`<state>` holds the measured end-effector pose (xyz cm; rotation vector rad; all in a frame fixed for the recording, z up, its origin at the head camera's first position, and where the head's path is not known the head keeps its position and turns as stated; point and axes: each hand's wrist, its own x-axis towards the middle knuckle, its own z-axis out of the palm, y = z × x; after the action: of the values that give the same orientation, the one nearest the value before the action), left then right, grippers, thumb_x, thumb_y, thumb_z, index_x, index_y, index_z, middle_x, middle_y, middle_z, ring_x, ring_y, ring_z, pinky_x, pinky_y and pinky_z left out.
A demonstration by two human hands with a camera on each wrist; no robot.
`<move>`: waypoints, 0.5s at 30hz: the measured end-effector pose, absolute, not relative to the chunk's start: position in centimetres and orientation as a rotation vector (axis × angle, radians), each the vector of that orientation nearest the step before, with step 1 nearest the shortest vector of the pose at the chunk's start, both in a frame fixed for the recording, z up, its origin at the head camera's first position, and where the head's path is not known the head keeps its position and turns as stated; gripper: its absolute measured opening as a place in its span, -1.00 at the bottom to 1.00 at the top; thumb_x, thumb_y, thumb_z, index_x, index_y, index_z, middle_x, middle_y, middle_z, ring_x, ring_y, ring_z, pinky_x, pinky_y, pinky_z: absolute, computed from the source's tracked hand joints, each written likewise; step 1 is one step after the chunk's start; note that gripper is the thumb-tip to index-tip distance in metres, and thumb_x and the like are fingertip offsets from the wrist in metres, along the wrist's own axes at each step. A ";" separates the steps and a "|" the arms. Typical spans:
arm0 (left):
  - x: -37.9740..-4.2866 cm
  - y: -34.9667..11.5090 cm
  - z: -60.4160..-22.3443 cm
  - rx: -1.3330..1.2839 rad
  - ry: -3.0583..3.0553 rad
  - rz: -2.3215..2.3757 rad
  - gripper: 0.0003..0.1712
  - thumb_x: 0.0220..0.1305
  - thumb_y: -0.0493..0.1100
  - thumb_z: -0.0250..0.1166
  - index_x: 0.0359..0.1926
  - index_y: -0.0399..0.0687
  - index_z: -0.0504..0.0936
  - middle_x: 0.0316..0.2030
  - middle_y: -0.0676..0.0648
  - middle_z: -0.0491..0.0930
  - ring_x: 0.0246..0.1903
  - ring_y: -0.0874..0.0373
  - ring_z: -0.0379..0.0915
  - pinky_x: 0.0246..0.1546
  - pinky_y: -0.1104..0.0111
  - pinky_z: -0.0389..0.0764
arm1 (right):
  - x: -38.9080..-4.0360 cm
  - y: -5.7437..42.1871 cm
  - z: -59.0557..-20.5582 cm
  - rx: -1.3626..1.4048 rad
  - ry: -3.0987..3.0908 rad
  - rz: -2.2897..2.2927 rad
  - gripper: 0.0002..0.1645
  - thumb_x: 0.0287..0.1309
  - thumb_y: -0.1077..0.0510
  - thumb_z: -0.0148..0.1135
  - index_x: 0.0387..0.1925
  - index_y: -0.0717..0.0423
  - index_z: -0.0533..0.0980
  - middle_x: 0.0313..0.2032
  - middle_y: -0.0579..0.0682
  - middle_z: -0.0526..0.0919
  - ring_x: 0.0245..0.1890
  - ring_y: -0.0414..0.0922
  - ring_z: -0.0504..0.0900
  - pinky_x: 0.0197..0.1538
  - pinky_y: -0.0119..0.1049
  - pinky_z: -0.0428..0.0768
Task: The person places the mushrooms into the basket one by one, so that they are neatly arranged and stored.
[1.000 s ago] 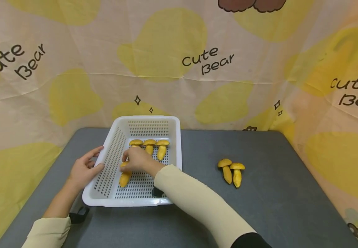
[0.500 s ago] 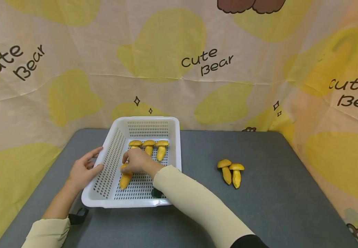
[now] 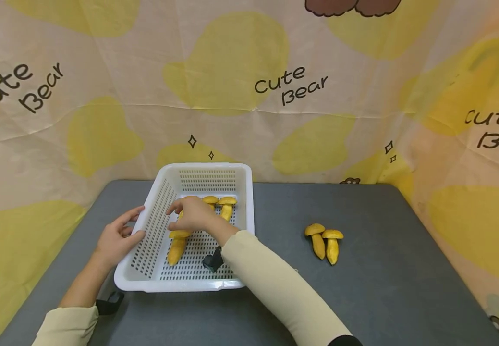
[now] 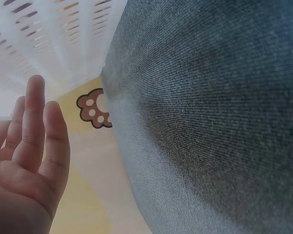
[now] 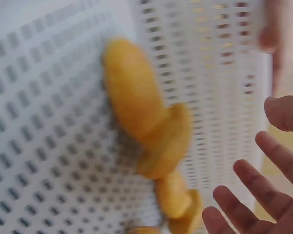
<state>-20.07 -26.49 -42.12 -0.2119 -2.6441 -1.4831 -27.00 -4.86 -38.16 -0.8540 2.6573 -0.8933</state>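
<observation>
A white perforated plastic basket (image 3: 128,276) stands on the left side of the table. My left hand (image 3: 118,239) rests against its left wall, with fairly straight fingers in the left wrist view. Over the inside of the basket my right hand (image 3: 194,214) is spread, holding nothing. Just below that hand lies a yellow mushroom (image 3: 177,251), its cap toward the back; the same mushroom (image 5: 135,90) is blurred in the right wrist view. Behind it a row of yellow mushrooms (image 3: 227,207) lies along the back, partly hidden by the right hand.
Two more yellow mushrooms (image 3: 318,241) lie side by side on the grey table (image 3: 387,269), right of the basket. A printed cloth (image 3: 232,62) hangs behind and beside the table. A black strap (image 3: 212,260) shows under the right wrist.
My right hand has let go of the near mushroom, opened its fingers and risen slightly toward the back. That mushroom stays in the basket. The left hand has kept its place.
</observation>
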 end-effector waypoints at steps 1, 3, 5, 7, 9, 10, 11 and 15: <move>-20.1 -26.5 -42.1 -0.214 -2.643 -1.483 -0.32 0.26 -0.32 0.14 0.40 -0.21 0.21 0.07 -0.36 0.37 -0.46 0.39 0.62 -0.55 0.33 0.68 | -27.0 -4.8 -37.9 -0.856 2.652 -0.925 -0.59 0.03 -0.06 0.38 -0.03 -0.15 0.63 -0.02 -0.09 0.66 -0.09 -0.23 0.58 -0.15 -0.46 0.54; -20.0 -26.5 -42.1 -0.215 -2.640 -1.486 -0.32 0.26 -0.33 0.14 0.40 -0.22 0.21 0.07 -0.36 0.36 -0.46 0.40 0.61 -0.55 0.33 0.68 | -26.8 -4.7 -37.3 -0.859 2.645 -0.976 -0.58 0.03 -0.07 0.38 -0.02 -0.15 0.62 -0.01 -0.09 0.66 -0.11 -0.23 0.60 -0.16 -0.46 0.56; -20.0 -26.5 -42.1 -0.210 -2.642 -1.484 -0.31 0.25 -0.33 0.14 0.40 -0.21 0.21 0.07 -0.35 0.36 -0.46 0.41 0.61 -0.55 0.33 0.68 | -26.7 -4.6 -36.7 -0.861 2.635 -1.021 -0.57 0.04 -0.08 0.38 0.00 -0.16 0.61 0.01 -0.09 0.65 -0.12 -0.22 0.61 -0.18 -0.46 0.57; -20.1 -26.5 -42.1 -0.204 -2.648 -1.481 -0.31 0.25 -0.33 0.14 0.41 -0.20 0.21 0.08 -0.35 0.35 -0.46 0.41 0.60 -0.55 0.34 0.68 | -26.5 -4.4 -35.9 -0.863 2.622 -1.059 -0.55 0.05 -0.09 0.37 0.02 -0.16 0.60 0.03 -0.08 0.64 -0.13 -0.21 0.61 -0.20 -0.47 0.56; -20.1 -26.4 -42.0 -0.198 -2.651 -1.483 -0.30 0.25 -0.33 0.14 0.41 -0.20 0.21 0.08 -0.35 0.35 -0.46 0.41 0.60 -0.54 0.34 0.68 | -26.2 -4.1 -35.2 -0.869 2.606 -1.095 -0.54 0.05 -0.09 0.37 0.04 -0.18 0.59 0.03 -0.10 0.63 -0.12 -0.19 0.61 -0.21 -0.48 0.57; -20.0 -26.4 -42.0 -0.198 -2.652 -1.486 -0.30 0.25 -0.33 0.14 0.41 -0.20 0.21 0.08 -0.36 0.34 -0.46 0.40 0.61 -0.54 0.34 0.68 | -26.1 -4.0 -34.8 -0.872 2.599 -1.117 -0.54 0.05 -0.09 0.37 0.03 -0.20 0.59 0.03 -0.12 0.63 -0.09 -0.20 0.59 -0.20 -0.50 0.56; -20.0 -26.4 -41.9 -0.197 -2.653 -1.487 -0.30 0.25 -0.33 0.15 0.41 -0.20 0.20 0.08 -0.36 0.34 -0.46 0.38 0.61 -0.54 0.35 0.68 | -26.0 -3.8 -34.5 -0.883 2.593 -1.141 -0.54 0.05 -0.09 0.37 0.03 -0.20 0.59 0.02 -0.13 0.63 -0.06 -0.19 0.58 -0.18 -0.50 0.55; -20.0 -26.3 -41.8 -0.197 -2.660 -1.486 -0.29 0.26 -0.32 0.15 0.42 -0.21 0.19 0.09 -0.39 0.34 -0.46 0.33 0.63 -0.55 0.35 0.68 | -25.5 -2.7 -33.3 -0.936 2.573 -1.235 -0.56 0.04 -0.05 0.37 0.02 -0.19 0.59 0.01 -0.15 0.62 -0.06 -0.21 0.57 -0.07 -0.51 0.55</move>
<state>-19.98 -26.27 -41.83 -0.1966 -2.6604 -1.4857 -25.49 -2.67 -33.33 -0.9360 2.5725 -1.2346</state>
